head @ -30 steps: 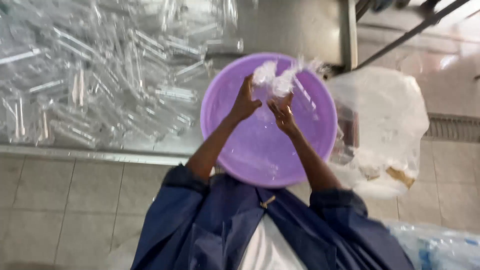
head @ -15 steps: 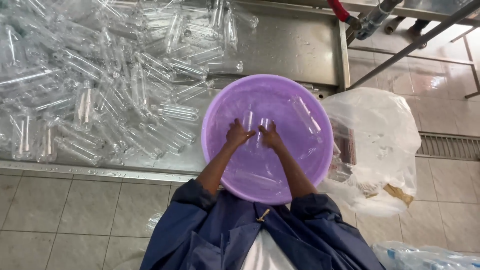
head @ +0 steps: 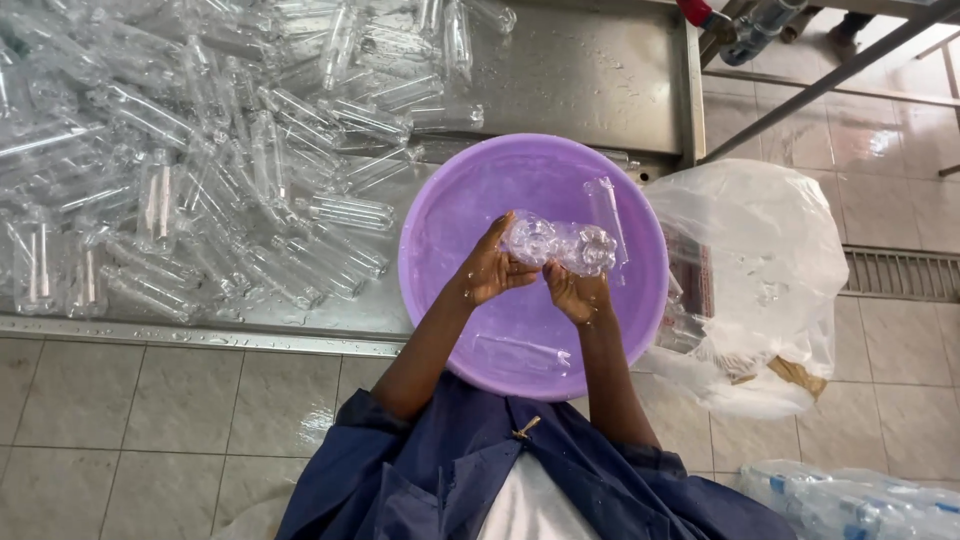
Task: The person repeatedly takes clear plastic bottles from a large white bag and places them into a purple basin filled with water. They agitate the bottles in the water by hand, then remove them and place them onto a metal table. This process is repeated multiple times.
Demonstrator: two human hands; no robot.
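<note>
Bottle pile (head: 200, 170) left of basin (head: 450, 260); bag (head: 760, 260) right.

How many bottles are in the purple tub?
3: one held across by the left hand and right hand, one standing behind it, one lying near the purple tub's front.

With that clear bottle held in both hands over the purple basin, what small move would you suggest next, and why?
Probably lower the bottle back toward the basin and tip its mouth down. The left hand and right hand hold it level over the basin, drops fly off it, and two more bottles lie in the basin, so draining there seems to keep water off the floor.
</note>
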